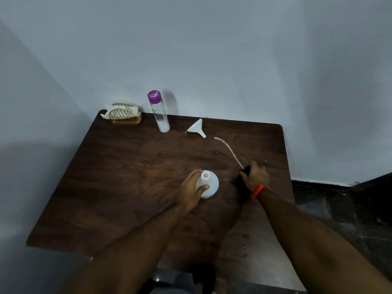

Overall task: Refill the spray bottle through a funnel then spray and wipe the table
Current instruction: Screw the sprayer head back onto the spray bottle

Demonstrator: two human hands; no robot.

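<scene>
Head view: the open spray bottle [206,184] is held by the left hand [192,190]; the black sprayer top [244,177] is gripped by the right hand [255,177]. With the funnel [196,128] left near the tabletop's back edge, water could be spilled.

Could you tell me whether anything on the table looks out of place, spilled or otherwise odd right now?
No spill shows. The white funnel lies tipped on its side near the back of the table, not in the open spray bottle. The right hand holds the removed black spray head, its dip tube trailing over the tabletop.
</scene>
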